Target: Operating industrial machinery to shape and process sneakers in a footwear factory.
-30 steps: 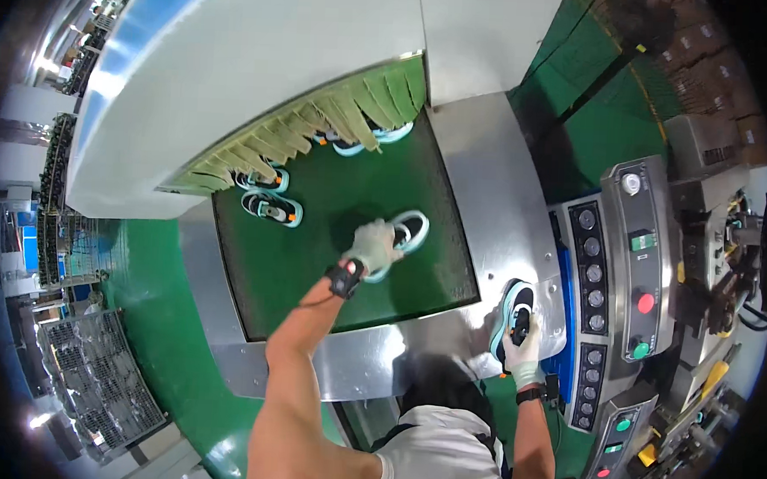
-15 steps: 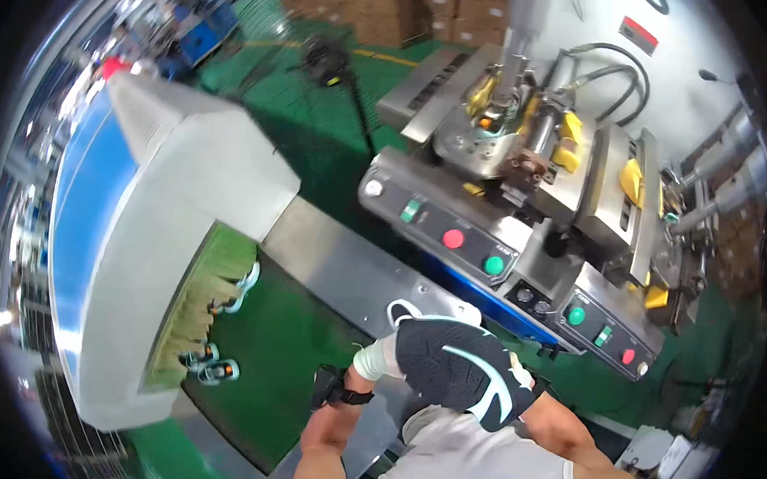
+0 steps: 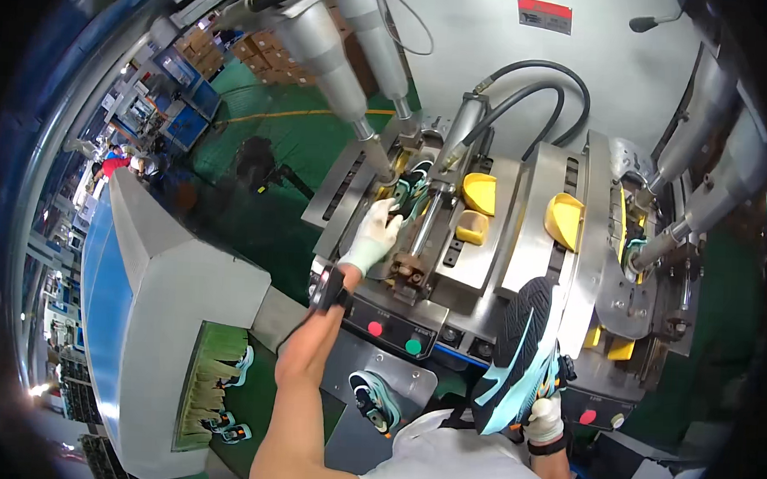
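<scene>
A white glove covers my left hand [image 3: 372, 237], which reaches into the left station of the press machine. Its fingers are spread beside a black and light-blue sneaker [image 3: 412, 189] that sits in the station under the metal rods; whether they touch it I cannot tell. My right hand [image 3: 545, 420], also gloved, grips another sneaker [image 3: 515, 357] at the lower right, its black and light-blue sole turned toward me. A third sneaker [image 3: 375, 402] rests on the metal ledge in front of me, between my arms.
Yellow pads [image 3: 564, 220] stand on the machine's steel plates. Its front panel [image 3: 388, 325] carries red and green buttons. To the left, a grey tunnel housing [image 3: 202, 274] with bristle curtain spans a green conveyor belt, with several sneakers [image 3: 239, 366] at its mouth. A sneaker partly shows in the right station [image 3: 636, 233].
The view has shifted toward the machine. My left hand has left the sneaker in front of my body and reached forward to the left station. My right hand has kept a sneaker, now farther right.
</scene>
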A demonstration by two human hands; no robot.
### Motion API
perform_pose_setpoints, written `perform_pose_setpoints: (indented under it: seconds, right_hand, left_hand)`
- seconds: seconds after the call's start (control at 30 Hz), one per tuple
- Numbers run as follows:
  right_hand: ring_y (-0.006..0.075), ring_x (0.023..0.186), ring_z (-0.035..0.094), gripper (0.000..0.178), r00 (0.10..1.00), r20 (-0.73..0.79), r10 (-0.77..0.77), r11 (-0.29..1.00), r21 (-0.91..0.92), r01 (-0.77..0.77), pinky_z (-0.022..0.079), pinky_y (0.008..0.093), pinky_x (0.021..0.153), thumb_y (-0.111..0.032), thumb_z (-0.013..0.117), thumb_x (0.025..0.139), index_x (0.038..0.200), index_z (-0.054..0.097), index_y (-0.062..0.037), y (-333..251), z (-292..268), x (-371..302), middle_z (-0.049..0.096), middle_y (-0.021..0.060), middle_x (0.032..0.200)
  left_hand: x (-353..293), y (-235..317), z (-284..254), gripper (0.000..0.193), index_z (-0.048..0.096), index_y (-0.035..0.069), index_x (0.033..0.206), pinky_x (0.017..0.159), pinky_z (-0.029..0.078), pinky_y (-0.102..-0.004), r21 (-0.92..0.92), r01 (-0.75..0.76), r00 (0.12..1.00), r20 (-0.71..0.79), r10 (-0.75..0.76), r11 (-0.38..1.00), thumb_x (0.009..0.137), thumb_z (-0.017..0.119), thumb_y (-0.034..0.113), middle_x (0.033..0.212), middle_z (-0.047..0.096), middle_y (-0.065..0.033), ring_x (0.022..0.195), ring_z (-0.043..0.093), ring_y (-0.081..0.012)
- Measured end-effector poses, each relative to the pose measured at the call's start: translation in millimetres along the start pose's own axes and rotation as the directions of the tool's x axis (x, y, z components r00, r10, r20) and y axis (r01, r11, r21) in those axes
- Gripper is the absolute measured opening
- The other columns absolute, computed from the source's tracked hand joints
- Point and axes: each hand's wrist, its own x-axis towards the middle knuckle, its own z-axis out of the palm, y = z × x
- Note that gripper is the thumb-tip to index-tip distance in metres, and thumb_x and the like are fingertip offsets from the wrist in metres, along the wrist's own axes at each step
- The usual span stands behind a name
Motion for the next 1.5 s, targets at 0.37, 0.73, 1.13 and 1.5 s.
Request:
perform_pose_setpoints:
  seconds: [0.37, 0.73, 1.13, 1.5]
  right_hand:
    - [0.0250, 0.115, 0.057, 0.086, 0.979, -0.191, -0.072, 0.997, 0.012, 0.076, 0.048, 0.0385, 0.098, -0.007, 0.079, 0.067, 0.143, 0.038, -0.0029, -12.8, 19.5, -10.4, 0.057, 0.0100, 0.129]
    - [0.0194, 0.113, 0.059, 0.069, 1.000, -0.029, -0.005, 0.966, -0.258, -0.002, 0.049, 0.0358, 0.096, -0.015, 0.075, 0.081, 0.141, 0.042, -0.0025, 5.6, 97.7, 70.1, 0.057, 0.0084, 0.129]
    - [0.0197, 0.059, 0.056, 0.011, 0.951, -0.305, -0.056, 0.715, -0.677, -0.175, 0.045, 0.0353, 0.056, -0.020, 0.066, 0.085, 0.091, 0.065, -0.0098, 123.7, 191.0, 452.1, 0.062, 0.0065, 0.070]
    - [0.0332, 0.103, 0.066, 0.038, 0.880, -0.220, -0.421, 0.027, -0.973, -0.230, 0.053, 0.0374, 0.083, -0.021, 0.066, 0.077, 0.108, 0.064, 0.0018, 168.5, 87.3, 583.0, 0.069, 0.0217, 0.102]
  left_hand:
    - [108.5, -58.9, 86.3, 0.061, 0.054, 0.001, 0.106, 0.087, 0.050, -0.0437, 0.392, 0.377, 0.897, 0.070, -0.436, 0.839, 0.071, 0.077, 0.045, 0.103, 0.065, -0.0230, 0.100, 0.063, -0.0393]
    - [-6.8, 7.7, -79.7, 0.053, 0.055, 0.000, 0.113, 0.085, 0.051, -0.0393, -0.013, 0.309, 0.951, -0.011, -0.310, 0.951, 0.074, 0.077, 0.029, 0.102, 0.066, -0.0204, 0.096, 0.066, -0.0341]
    - [-374.8, 16.3, -90.7, 0.049, 0.056, 0.001, 0.109, 0.077, 0.051, -0.0348, -0.342, 0.798, 0.439, -0.234, -0.867, 0.496, 0.071, 0.081, 0.018, 0.091, 0.063, -0.0131, 0.083, 0.064, -0.0243]
    - [-537.2, 49.1, 43.3, 0.049, 0.053, 0.000, 0.114, 0.089, 0.045, -0.0400, -0.271, 0.911, 0.180, -0.419, -0.890, 0.312, 0.071, 0.074, 0.010, 0.104, 0.056, -0.0153, 0.094, 0.058, -0.0319]
